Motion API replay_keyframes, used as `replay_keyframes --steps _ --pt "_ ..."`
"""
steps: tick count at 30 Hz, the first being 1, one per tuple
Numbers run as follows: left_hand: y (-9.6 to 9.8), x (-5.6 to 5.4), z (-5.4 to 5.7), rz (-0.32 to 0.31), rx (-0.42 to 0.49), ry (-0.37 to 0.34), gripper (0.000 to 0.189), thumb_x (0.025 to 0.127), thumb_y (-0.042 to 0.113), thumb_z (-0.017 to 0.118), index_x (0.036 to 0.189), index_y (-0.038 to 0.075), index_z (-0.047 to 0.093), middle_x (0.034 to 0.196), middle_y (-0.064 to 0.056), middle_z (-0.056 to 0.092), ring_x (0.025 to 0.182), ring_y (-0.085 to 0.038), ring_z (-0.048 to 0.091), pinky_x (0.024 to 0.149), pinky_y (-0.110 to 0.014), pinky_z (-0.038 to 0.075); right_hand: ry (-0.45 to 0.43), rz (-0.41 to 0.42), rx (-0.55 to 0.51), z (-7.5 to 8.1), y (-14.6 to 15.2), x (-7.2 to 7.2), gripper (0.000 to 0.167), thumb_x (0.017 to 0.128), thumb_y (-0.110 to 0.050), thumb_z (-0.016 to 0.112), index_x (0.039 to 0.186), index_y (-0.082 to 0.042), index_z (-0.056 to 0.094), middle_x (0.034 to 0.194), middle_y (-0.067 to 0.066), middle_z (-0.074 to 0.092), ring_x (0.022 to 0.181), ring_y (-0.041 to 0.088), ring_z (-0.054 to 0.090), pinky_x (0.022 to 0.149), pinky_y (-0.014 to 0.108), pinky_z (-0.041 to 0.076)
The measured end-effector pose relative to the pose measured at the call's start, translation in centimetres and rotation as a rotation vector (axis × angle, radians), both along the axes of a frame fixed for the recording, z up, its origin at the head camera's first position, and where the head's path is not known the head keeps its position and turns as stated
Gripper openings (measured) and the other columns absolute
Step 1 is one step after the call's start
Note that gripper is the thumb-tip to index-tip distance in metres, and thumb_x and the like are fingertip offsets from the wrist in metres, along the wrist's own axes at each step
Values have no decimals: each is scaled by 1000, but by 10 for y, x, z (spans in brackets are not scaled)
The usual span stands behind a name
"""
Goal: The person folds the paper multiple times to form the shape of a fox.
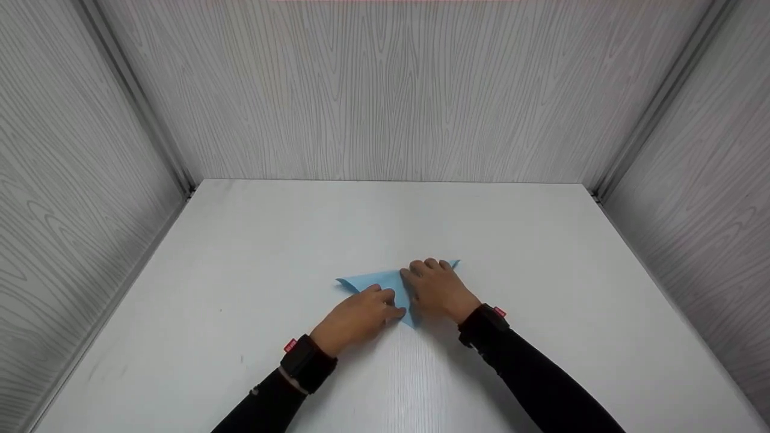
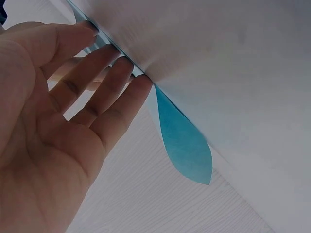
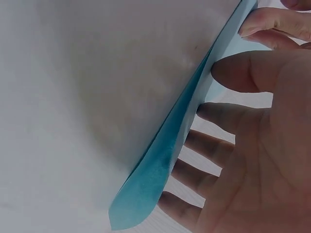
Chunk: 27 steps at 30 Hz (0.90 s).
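Note:
A folded sheet of light blue paper lies on the white table, its outline roughly triangular with the low corner toward me. My left hand is on its left part, fingertips and thumb touching the sheet. In the left wrist view those fingers are only slightly bent, and a loose blue paper flap curls up beside them. My right hand rests on the right part, hiding much of it. The right wrist view shows its fingertips spread along the paper's edge, where a paper corner lifts.
The white tabletop stretches around the paper on all sides. Grey wood-grain panels stand at the left, at the back and at the right. Both wrists wear black bands with a red tag.

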State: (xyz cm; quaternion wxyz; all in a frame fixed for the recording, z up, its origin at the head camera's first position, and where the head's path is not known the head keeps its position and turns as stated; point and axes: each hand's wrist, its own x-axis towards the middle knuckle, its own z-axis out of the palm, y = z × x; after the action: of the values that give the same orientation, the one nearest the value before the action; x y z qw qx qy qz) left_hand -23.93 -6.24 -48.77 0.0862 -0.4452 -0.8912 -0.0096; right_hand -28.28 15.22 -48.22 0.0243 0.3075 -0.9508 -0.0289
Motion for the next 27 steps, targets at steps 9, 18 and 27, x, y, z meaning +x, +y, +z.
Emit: replay_keyframes --steps 9,18,27 --pt "1 -3 -2 3 -17 -9 33 99 3 67 125 21 77 113 -4 69 101 -19 61 88 -24 52 -28 -21 1 -2 -1 -1 52 103 -24 60 152 -10 50 146 14 53 133 39 50 111 56 41" --pt "0 -3 -5 10 -8 6 32 100 6 67 125 23 77 110 -4 69 97 -20 60 86 -25 52 -26 -15 -35 -6 -1 -2 52 100 -22 60 150 -9 53 143 14 54 131 40 51 109 56 43" --pt "0 -2 -2 25 -13 -20 33 100 7 66 127 23 76 126 -6 70 111 -25 63 97 -30 52 -33 -20 -15 -5 -1 -4 51 101 -24 58 150 -10 53 144 14 54 131 40 52 109 55 44"
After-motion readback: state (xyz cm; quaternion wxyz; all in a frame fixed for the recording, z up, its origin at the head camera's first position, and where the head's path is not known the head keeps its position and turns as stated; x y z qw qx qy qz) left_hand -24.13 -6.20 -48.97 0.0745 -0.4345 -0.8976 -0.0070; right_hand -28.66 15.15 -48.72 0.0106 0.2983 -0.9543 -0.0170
